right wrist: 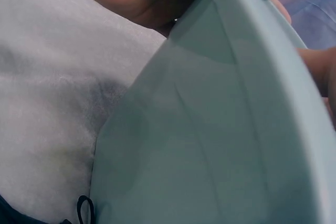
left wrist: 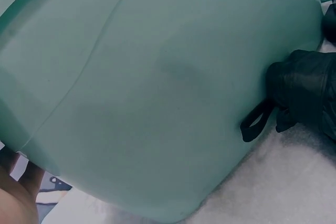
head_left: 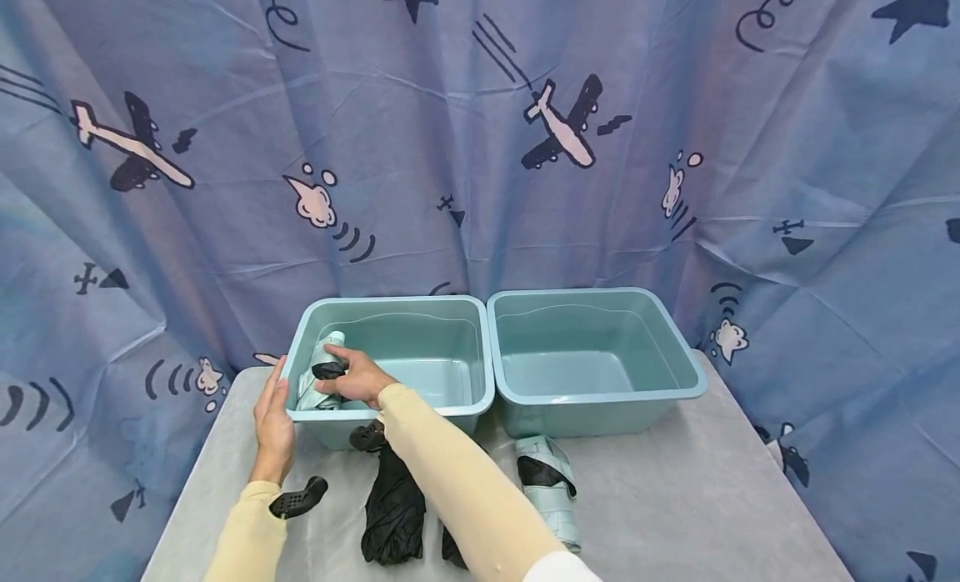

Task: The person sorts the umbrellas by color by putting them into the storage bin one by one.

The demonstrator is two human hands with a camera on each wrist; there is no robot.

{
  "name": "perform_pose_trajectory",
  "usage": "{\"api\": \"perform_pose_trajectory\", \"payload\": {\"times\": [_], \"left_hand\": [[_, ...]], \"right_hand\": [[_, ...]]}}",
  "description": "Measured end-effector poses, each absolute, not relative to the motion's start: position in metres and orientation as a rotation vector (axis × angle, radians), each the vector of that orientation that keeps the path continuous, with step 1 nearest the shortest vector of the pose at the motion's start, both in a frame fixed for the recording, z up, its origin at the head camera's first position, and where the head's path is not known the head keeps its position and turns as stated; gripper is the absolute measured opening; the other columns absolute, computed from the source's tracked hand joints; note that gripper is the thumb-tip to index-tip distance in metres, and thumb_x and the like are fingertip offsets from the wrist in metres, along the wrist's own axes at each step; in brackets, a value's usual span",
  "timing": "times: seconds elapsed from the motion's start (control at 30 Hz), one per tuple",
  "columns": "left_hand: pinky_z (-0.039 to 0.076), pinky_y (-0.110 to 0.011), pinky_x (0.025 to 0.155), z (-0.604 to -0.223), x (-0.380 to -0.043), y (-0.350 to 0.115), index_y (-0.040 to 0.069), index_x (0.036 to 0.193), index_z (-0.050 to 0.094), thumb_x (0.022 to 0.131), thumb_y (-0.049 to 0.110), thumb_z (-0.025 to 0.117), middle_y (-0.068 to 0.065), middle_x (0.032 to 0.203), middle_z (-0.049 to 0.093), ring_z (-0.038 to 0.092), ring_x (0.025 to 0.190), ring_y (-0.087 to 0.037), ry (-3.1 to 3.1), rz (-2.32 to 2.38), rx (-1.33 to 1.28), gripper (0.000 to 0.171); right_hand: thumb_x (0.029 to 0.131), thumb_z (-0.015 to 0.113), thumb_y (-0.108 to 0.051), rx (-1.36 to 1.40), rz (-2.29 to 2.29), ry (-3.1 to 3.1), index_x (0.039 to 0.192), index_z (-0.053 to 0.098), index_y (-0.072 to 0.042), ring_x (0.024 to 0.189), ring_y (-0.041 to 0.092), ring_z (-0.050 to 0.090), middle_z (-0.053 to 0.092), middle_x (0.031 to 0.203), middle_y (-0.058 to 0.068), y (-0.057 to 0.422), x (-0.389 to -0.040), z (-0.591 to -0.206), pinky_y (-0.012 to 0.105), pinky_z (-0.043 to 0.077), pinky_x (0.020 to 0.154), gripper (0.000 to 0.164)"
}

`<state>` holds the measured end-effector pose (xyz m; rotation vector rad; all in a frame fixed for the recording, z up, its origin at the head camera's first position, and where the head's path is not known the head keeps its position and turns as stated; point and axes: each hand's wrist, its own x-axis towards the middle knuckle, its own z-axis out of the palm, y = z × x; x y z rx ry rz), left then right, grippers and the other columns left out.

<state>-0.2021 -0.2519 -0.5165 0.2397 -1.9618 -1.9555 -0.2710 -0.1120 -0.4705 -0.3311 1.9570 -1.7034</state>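
My right hand [head_left: 360,378] reaches into the left light green plastic bin [head_left: 420,311]. Its thumb and fingers grip a rolled light green bundle [head_left: 307,394] with a black band, which lies along the bin's left wall. Against the outside of that bin, at its left front corner, my left hand [head_left: 273,428] rests with fairly straight fingers near the rim. In the right wrist view, the bin's wall [right wrist: 173,129] hides the bundle. A black bunched-fabric bundle [head_left: 393,515] lies in front of the bin; a black loop [left wrist: 255,121] shows at its end in the left wrist view.
A second light green bin [head_left: 600,398] stands against the first on the right. Before it on the grey table [head_left: 675,499] lies another light green roll [head_left: 551,499] with a black band. Another black item [head_left: 452,550] is partly hidden by my right sleeve. A patterned curtain [head_left: 450,148] hangs behind.
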Motion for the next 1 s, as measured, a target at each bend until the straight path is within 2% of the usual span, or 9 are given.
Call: {"api": "perform_pose_trajectory", "payload": {"times": [0.23, 0.4, 0.53, 0.6, 0.67, 0.73, 0.8, 0.9, 1.0], "left_hand": [[0.017, -0.036, 0.124, -0.516, -0.202, -0.25, 0.007, 0.16, 0.029, 0.112, 0.019, 0.03, -0.009, 0.167, 0.023, 0.022, 0.152, -0.027, -1.943, -1.957, 0.278, 0.05], [0.019, -0.037, 0.123, -0.517, -0.202, -0.248, 0.007, 0.161, 0.028, 0.112, 0.02, 0.03, -0.01, 0.166, 0.025, 0.024, 0.151, -0.028, -1.928, -1.979, 0.282, 0.05], [0.017, -0.046, 0.124, -0.516, -0.202, -0.247, 0.01, 0.162, 0.026, 0.113, 0.021, 0.028, -0.01, 0.167, 0.023, 0.022, 0.151, -0.031, -1.932, -1.994, 0.27, 0.05], [0.017, -0.05, 0.123, -0.516, -0.202, -0.246, 0.011, 0.162, 0.026, 0.113, 0.022, 0.028, -0.01, 0.167, 0.022, 0.021, 0.151, -0.032, -1.942, -1.99, 0.267, 0.05], [0.018, -0.052, 0.123, -0.515, -0.202, -0.246, 0.012, 0.162, 0.025, 0.113, 0.023, 0.028, -0.01, 0.167, 0.022, 0.021, 0.151, -0.032, -1.958, -1.969, 0.271, 0.051], [0.019, -0.053, 0.122, -0.515, -0.203, -0.246, 0.012, 0.162, 0.026, 0.113, 0.023, 0.028, -0.01, 0.167, 0.023, 0.022, 0.151, -0.033, -1.957, -1.963, 0.272, 0.051], [0.02, -0.053, 0.122, -0.515, -0.203, -0.246, 0.012, 0.162, 0.026, 0.113, 0.024, 0.028, -0.01, 0.167, 0.024, 0.023, 0.151, -0.034, -1.956, -1.962, 0.272, 0.051], [0.019, -0.053, 0.122, -0.516, -0.204, -0.247, 0.011, 0.162, 0.026, 0.113, 0.024, 0.029, -0.01, 0.166, 0.024, 0.023, 0.151, -0.033, -1.966, -1.951, 0.279, 0.051], [0.019, -0.051, 0.123, -0.516, -0.205, -0.25, 0.01, 0.162, 0.027, 0.113, 0.024, 0.029, -0.011, 0.166, 0.024, 0.023, 0.151, -0.032, -1.97, -1.939, 0.293, 0.051]], "right_hand": [[0.093, 0.074, -0.008, -0.373, -1.558, 2.055, 0.156, 0.043, -0.016, 0.138, 0.028, 0.046, 0.041, 0.157, 0.015, -0.112, -0.272, -0.472, 0.036, 0.051, 0.1, 0.07], [0.094, 0.072, -0.008, -0.4, -1.447, 2.06, 0.156, 0.042, -0.014, 0.121, 0.033, 0.06, 0.044, 0.153, 0.023, -0.112, -0.274, -0.476, 0.038, 0.055, 0.092, 0.069], [0.097, 0.07, -0.011, -0.422, -1.416, 1.997, 0.157, 0.04, -0.015, 0.121, 0.032, 0.062, 0.044, 0.152, 0.025, -0.112, -0.277, -0.478, 0.045, 0.054, 0.097, 0.067], [0.098, 0.069, -0.011, -0.419, -1.436, 1.967, 0.157, 0.041, -0.014, 0.104, 0.025, 0.067, 0.046, 0.15, 0.026, -0.112, -0.278, -0.478, 0.046, 0.053, 0.096, 0.066], [0.097, 0.07, -0.011, -0.4, -1.47, 1.945, 0.156, 0.042, -0.014, 0.081, 0.019, 0.062, 0.05, 0.146, 0.025, -0.112, -0.279, -0.477, 0.047, 0.053, 0.09, 0.065], [0.096, 0.071, -0.012, -0.377, -1.504, 1.933, 0.155, 0.043, -0.013, 0.073, 0.016, 0.057, 0.053, 0.143, 0.025, -0.112, -0.28, -0.476, 0.048, 0.053, 0.089, 0.066], [0.095, 0.073, -0.012, -0.357, -1.541, 1.922, 0.155, 0.044, -0.012, 0.079, 0.022, 0.063, 0.054, 0.141, 0.025, -0.111, -0.279, -0.475, 0.051, 0.054, 0.091, 0.066], [0.095, 0.074, -0.013, -0.353, -1.599, 1.903, 0.154, 0.045, -0.011, 0.11, 0.034, 0.065, 0.056, 0.139, 0.024, -0.108, -0.278, -0.471, 0.054, 0.053, 0.097, 0.066], [0.095, 0.074, -0.014, -0.367, -1.646, 1.878, 0.152, 0.047, -0.012, 0.115, 0.033, 0.064, 0.06, 0.133, 0.018, -0.101, -0.277, -0.466, 0.053, 0.053, 0.097, 0.063]]}}
